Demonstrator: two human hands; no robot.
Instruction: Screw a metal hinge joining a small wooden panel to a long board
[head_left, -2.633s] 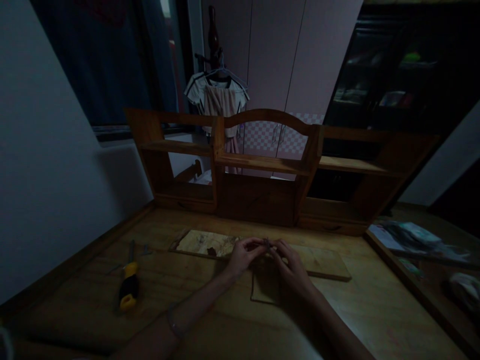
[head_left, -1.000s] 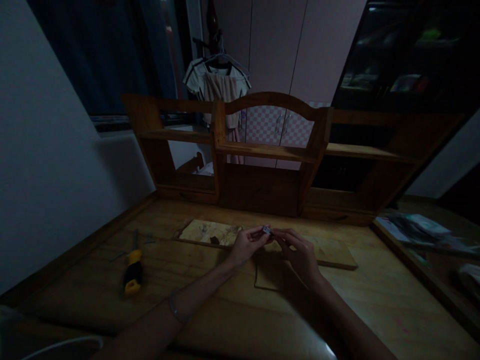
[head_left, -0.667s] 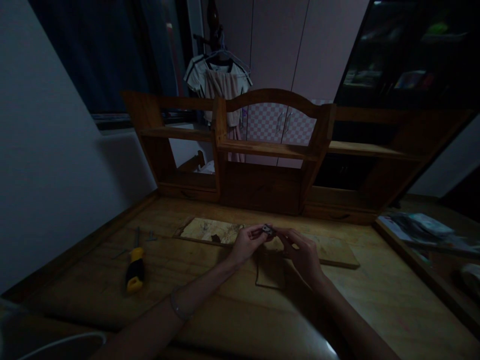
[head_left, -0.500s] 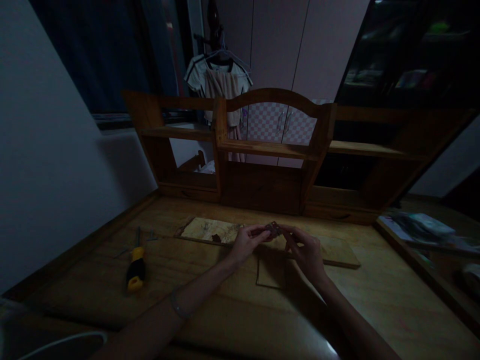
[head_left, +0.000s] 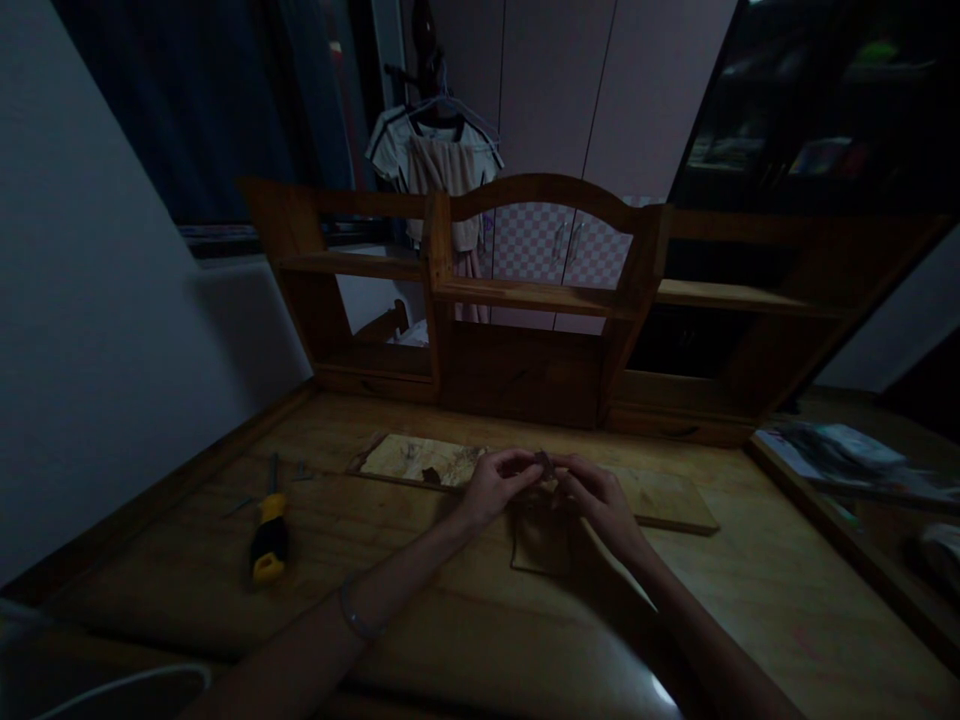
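Between my fingertips, above the desk, is a small dark brown piece (head_left: 547, 464); its exact kind is too dim to make out. My left hand (head_left: 495, 486) pinches it from the left. From the right, my right hand (head_left: 598, 492) closes its fingers on the same piece. Under both hands lies a long flat wooden board (head_left: 675, 503) with a rough, broken left end and dark marks, partly hidden by the hands. Just below the hands, a thin rectangular outline (head_left: 541, 570) shows on the desk, partly in shadow.
A yellow and black screwdriver (head_left: 270, 540) lies at the left, beside small metal bits (head_left: 302, 471). Along the back stands a wooden shelf unit (head_left: 525, 293). Plastic-wrapped items (head_left: 855, 447) lie at the right. A white cable (head_left: 127, 680) curves at the lower left.
My right hand has moved left, closer to my left hand, and the brown piece is turned differently and more covered by fingers. The screwdriver and board stay in place.
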